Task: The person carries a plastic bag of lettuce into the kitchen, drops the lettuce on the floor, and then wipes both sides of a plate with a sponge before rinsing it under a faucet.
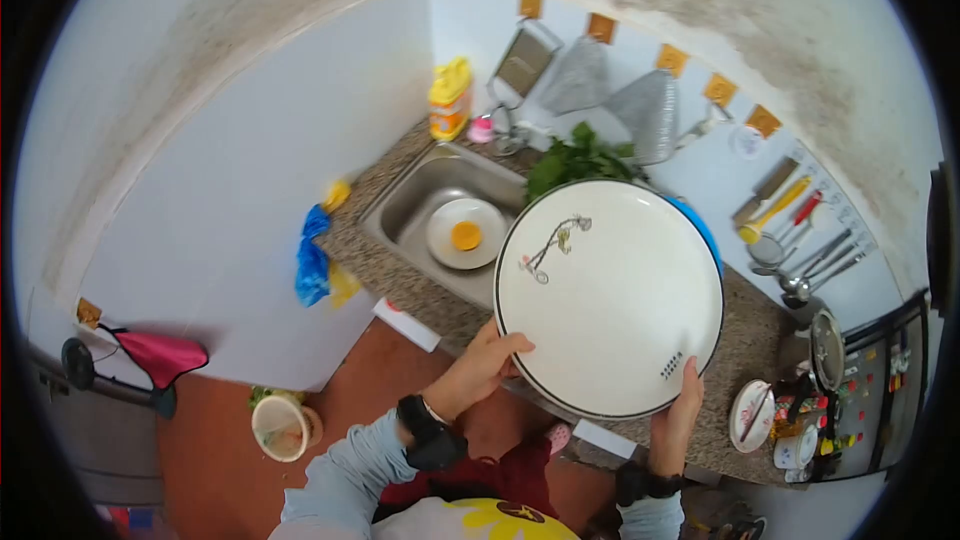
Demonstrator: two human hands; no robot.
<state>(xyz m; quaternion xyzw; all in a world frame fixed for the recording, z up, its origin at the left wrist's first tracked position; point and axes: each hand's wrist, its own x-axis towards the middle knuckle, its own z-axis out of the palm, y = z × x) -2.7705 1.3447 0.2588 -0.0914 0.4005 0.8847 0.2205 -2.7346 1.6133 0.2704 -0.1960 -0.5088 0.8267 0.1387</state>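
A large round white plate [610, 300] with a dark rim and a small printed drawing is held up over the counter. My left hand [487, 368] grips its lower left edge, thumb on top. At its lower right edge, my right hand [682, 408] holds it too, with the thumb on the face. The fingers under the plate are hidden. Behind the plate's left side, the steel sink [400, 202] holds a smaller white plate [440, 232] with a round orange-yellow thing [466, 235] on it. Leafy greens [580, 158] and part of something blue [700, 230] show behind the large plate.
A yellow bottle [450, 100] stands behind the sink. Utensils [790, 215] hang on the right wall. A bowl [751, 416] and a pot [827, 350] are on the right of the granite counter [745, 330]. A bin [283, 428] stands on the floor.
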